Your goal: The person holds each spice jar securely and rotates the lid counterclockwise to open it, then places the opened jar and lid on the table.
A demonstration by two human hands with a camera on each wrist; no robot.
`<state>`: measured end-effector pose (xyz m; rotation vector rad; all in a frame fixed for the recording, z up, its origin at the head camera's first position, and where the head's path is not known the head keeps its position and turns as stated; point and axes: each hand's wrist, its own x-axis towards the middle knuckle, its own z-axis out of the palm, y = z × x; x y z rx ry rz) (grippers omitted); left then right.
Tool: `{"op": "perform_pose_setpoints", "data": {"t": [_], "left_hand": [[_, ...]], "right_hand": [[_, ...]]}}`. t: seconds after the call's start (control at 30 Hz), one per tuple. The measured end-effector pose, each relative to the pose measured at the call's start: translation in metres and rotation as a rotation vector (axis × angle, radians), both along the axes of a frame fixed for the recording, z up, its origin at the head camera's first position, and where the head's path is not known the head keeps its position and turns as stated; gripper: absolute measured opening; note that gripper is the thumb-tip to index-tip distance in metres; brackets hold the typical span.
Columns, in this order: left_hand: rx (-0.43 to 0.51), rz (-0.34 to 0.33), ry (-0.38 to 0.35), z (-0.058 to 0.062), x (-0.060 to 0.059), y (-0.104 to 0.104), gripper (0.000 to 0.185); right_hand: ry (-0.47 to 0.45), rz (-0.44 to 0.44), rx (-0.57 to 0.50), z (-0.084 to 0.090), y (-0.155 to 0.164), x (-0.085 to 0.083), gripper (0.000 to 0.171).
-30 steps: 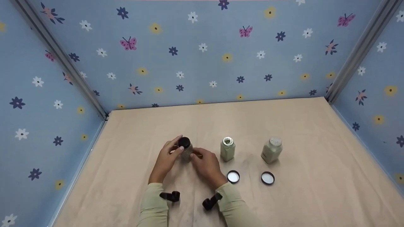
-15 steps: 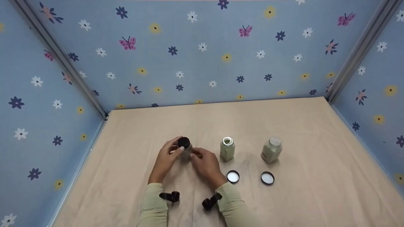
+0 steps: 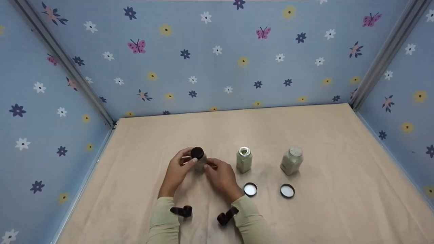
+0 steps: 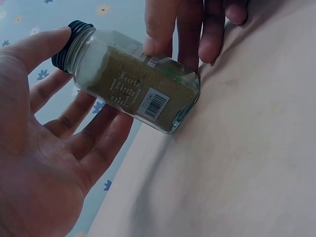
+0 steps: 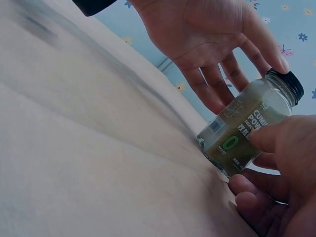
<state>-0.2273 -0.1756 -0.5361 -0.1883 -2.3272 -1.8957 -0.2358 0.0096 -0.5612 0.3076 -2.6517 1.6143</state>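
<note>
A beige cloth-covered table [image 3: 305,220] fills the floor of a booth of blue flowered walls [image 3: 217,67]; its near edge is cut off by the head view. On it, between the two hands, stands a glass spice jar [image 3: 200,162] with a black screw cap [image 3: 197,153], filled with greenish-brown powder. Its label is only partly readable in the right wrist view, fingers covering the rest. The right hand [image 3: 222,178] grips the jar's body, thumb in front and fingers behind. The left hand [image 3: 178,171] is spread around the cap, thumb tip against it, the other fingers relaxed and just short of the glass. The hands are close together, with only the jar separating them.

To the right of the right hand stand two more spice jars, one open-mouthed [image 3: 244,160], the farther one [image 3: 292,161] with a pale shaker top. In front of them lie two loose caps [image 3: 250,189] [image 3: 287,191], white linings up. A dark camera mount [image 3: 183,211] sits at each wrist, blurred.
</note>
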Motion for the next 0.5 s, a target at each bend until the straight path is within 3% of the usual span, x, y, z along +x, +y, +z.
{"op": "perform_pose_setpoints", "data": {"t": [0.3, 0.5], "left_hand": [[0.037, 0.008, -0.037, 0.0006, 0.0011, -0.0016, 0.038], [0.038, 0.011, -0.018, -0.0001, 0.0019, -0.0023, 0.033]], "right_hand": [[-0.001, -0.003, -0.009, -0.0005, -0.0002, -0.0004, 0.029], [-0.004, -0.011, -0.020, -0.0017, -0.0008, 0.0001, 0.028]]}}
